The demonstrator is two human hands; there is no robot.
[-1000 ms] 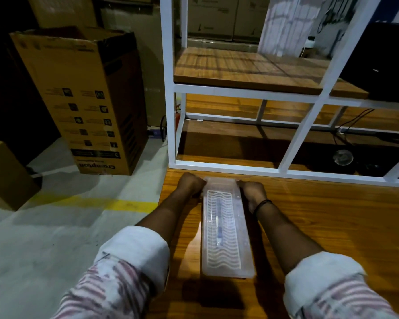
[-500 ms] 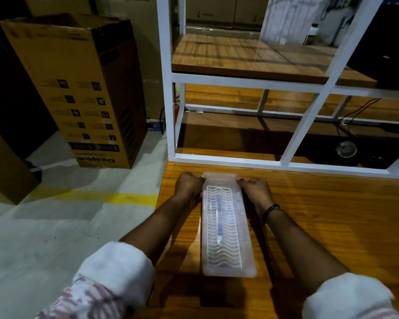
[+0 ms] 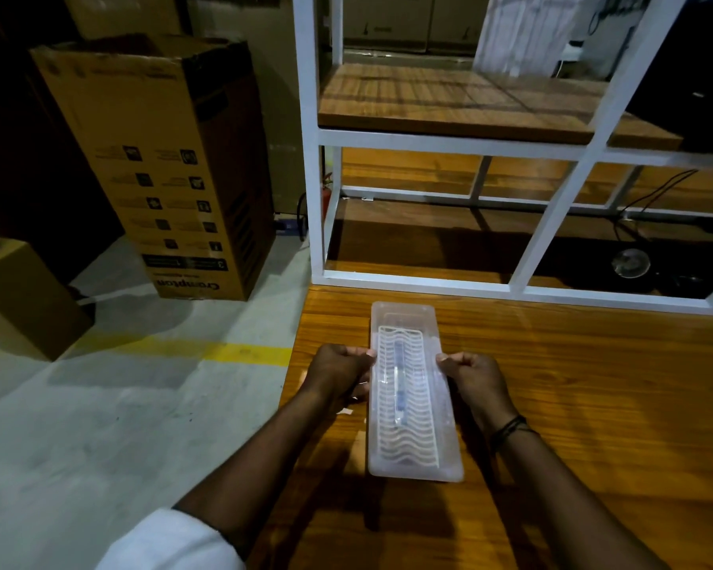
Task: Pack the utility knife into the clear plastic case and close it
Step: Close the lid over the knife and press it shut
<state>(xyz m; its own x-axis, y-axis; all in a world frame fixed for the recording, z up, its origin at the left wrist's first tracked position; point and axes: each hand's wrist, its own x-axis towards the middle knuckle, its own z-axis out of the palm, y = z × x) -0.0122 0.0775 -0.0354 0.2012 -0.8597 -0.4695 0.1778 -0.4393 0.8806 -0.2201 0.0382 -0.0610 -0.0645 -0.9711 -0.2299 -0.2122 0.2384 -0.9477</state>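
A long clear plastic case [image 3: 412, 458] lies lengthwise on the wooden table [image 3: 593, 405], near its left edge, with its lid down. Through the wavy-ribbed lid I see the utility knife [image 3: 399, 384] lying along the middle, blurred by the plastic. My left hand [image 3: 338, 374] pinches the case's left long edge at mid-length. On the opposite long edge my right hand [image 3: 472, 376] grips the case, a dark band on its wrist. Both thumbs press on the lid's rim.
A white metal shelf frame [image 3: 552, 207] with wooden boards stands right behind the table's far edge. To the left, on the concrete floor, are a tall cardboard box [image 3: 161, 158], a smaller box [image 3: 21, 298] and a yellow floor line [image 3: 223, 353]. Cables lie under the shelf at right.
Both hands have slid from the far end of the case back toward me to its middle, still on the two long edges. The case stays flat on the table.
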